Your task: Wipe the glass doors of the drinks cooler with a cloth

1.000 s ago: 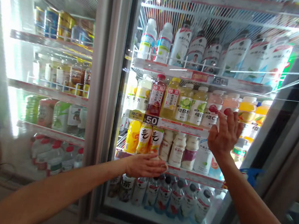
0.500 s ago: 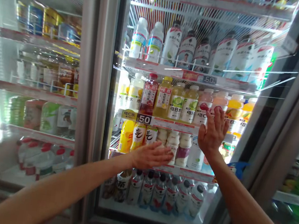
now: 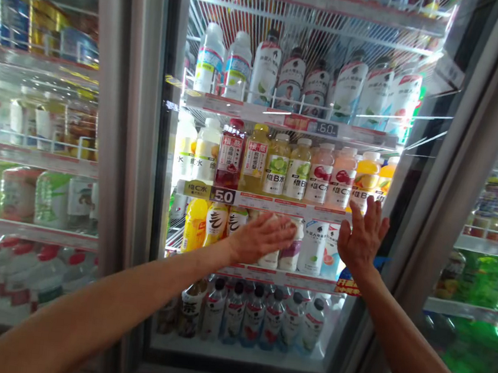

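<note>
My left hand (image 3: pixel 261 238) lies flat with fingers stretched out against the glass door (image 3: pixel 391 184) of a lit drinks fridge, in front of small white bottles (image 3: pixel 289 250) on the third shelf. My right hand (image 3: pixel 363 237) is also open, fingers spread, pressed on the glass near the door's right edge, just below the row of pale green, pink and orange bottles (image 3: pixel 321 173). Neither hand holds anything.
The fridge shelves carry several rows of bottled drinks, with a yellow price tag (image 3: pixel 223 196) on the middle shelf rail. A grey door frame (image 3: pixel 123 137) separates a second fridge (image 3: pixel 31 140) on the left. Another cooler (image 3: pixel 487 247) stands at the right.
Both hands have shifted across the glass: the left rose and moved right, the right dropped lower toward the door's right edge. The view has swung to the right.
</note>
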Demonstrator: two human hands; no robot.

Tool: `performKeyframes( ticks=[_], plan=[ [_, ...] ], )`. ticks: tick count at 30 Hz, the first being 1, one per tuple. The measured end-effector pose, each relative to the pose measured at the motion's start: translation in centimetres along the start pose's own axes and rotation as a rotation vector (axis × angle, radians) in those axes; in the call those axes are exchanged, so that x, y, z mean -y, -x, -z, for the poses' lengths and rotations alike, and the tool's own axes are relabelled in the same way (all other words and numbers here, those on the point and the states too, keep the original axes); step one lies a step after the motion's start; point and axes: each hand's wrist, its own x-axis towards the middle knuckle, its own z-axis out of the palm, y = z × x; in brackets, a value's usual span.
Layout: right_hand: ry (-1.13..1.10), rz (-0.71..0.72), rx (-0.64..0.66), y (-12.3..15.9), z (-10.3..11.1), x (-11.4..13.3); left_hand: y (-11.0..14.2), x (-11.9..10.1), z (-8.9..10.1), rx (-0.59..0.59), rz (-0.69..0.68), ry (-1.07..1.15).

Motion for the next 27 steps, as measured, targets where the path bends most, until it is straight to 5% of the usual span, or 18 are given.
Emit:
performKeyframes(
  ticks=[3,5,9,11,13,16,19,21,24,27],
  plan=[
    [0.007,-0.001,0.042,1.1,0.5,-0.5,0.5,-2.3,-0.7,0.09,-0.283,0.063],
    [0.014,-0.001,0.05,1.5,1.1,-1.1,-0.5,-0.7,-0.2,0.072,-0.269,0.056],
    [0.033,-0.034,0.045,1.9,2.5,-2.6,-4.5,4.5,0.9,-0.128,0.34,-0.037],
    [0.039,-0.042,0.056,2.5,2.9,-3.1,-5.7,4.4,0.6,-0.183,0.49,-0.045],
    [0.045,-0.033,0.078,3.4,3.3,-3.2,-5.7,1.5,-0.5,-0.134,0.319,-0.002],
    [0.065,-0.005,0.127,5.0,3.8,-3.2,-4.1,-5.0,-2.6,0.009,-0.137,0.096],
    [0.084,0.012,0.182,6.2,4.7,-3.8,-3.7,-7.9,-3.7,0.064,-0.288,0.137],
    [0.097,-0.001,0.194,6.5,5.4,-4.6,-5.3,-6.7,-3.7,0.037,-0.199,0.128],
    [0.117,-0.034,0.163,6.7,6.2,-6.0,-9.3,-3.8,-3.5,-0.065,0.133,0.103],
    [0.136,-0.047,0.141,7.2,6.9,-6.9,-11.8,-4.7,-4.3,-0.121,0.253,0.109]
  ],
)
